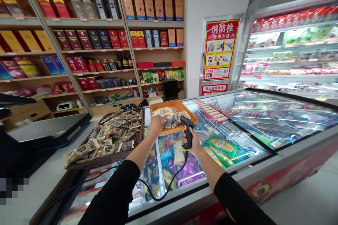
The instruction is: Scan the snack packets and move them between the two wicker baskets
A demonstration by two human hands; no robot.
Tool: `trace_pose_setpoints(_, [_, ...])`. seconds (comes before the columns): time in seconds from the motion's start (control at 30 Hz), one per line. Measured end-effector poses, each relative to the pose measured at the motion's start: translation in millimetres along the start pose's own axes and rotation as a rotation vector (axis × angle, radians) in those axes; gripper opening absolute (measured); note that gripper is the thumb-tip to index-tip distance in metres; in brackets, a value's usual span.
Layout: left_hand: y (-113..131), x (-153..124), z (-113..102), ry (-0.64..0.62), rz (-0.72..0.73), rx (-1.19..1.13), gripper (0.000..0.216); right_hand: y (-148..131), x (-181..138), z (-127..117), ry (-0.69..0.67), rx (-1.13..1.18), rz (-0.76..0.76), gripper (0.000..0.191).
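My right hand (194,141) is wrapped round the grip of a black and yellow barcode scanner (188,136). The scanner's head points left over the right side of an orange wicker basket (155,108). Small clear and pale wrapped packets (173,114) lie heaped in that basket. At its left side, my left hand (156,125) reaches in with bent fingers closed on a small packet, mostly hidden behind the hand. From the scanner a black cord (169,186) loops down across the freezer glass.
A dark brown basket (142,126) piled with wrapped snack packets stands left of the orange one. Both rest on a glass-topped chest freezer (253,168) full of bagged goods. Shelves of boxes (97,40) line the back; a lit display fridge (290,49) stands right.
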State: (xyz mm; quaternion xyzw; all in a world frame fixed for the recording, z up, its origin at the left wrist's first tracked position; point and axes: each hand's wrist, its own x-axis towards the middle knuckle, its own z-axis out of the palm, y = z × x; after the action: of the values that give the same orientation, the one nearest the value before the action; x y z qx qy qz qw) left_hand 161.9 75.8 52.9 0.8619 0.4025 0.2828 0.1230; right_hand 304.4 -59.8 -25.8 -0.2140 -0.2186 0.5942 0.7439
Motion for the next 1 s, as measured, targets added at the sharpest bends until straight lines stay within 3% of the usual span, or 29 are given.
trace_pose_setpoints(0.13, [-1.0, 3.3, -17.1, -0.166, 0.024, 0.060, 0.029, -3.0, -0.5, 2.3, -0.026, 0.014, 0.006, 0.035])
trace_pose_setpoints(0.23, [-13.9, -3.2, -52.4, -0.135, 0.024, 0.084, 0.031, -4.7, -3.6, 4.8, -0.013, 0.042, -0.004, 0.031])
trace_pose_setpoints(0.3, [-31.2, -13.8, -84.0, -0.140, -0.009, 0.104, 0.032, -4.0, -6.4, 8.4, -0.001, 0.041, -0.007, 0.031])
trace_pose_setpoints(0.4, [-65.3, -36.6, -126.5, -0.280, -0.089, 0.207, 0.033, 2.8, -8.6, 18.7, -0.029, -0.004, 0.008, 0.032])
trace_pose_setpoints(0.47, [-87.4, -53.0, -141.8, -0.392, -0.130, 0.289, 0.036, 11.7, -7.1, 29.6, -0.080, -0.041, 0.038, 0.031])
trace_pose_setpoints(0.57, [-112.6, -72.5, -142.9, -0.464, -0.144, 0.395, 0.045, 30.0, -2.0, 47.8, -0.175, -0.122, 0.100, 0.030])
trace_pose_setpoints(0.73, [-135.7, -85.9, -128.0, -0.456, -0.213, 0.480, 0.040, 59.4, 0.5, 62.2, -0.228, -0.197, 0.179, 0.035])
trace_pose_setpoints(0.87, [-141.4, -90.6, -127.2, -0.350, -0.224, 0.342, 0.037, 67.3, -4.2, 60.2, -0.193, -0.182, 0.158, 0.031])
trace_pose_setpoints(1.0, [-138.1, -90.5, -126.9, -0.258, -0.105, 0.160, 0.036, 66.5, -5.3, 59.1, -0.199, -0.171, 0.179, 0.031])
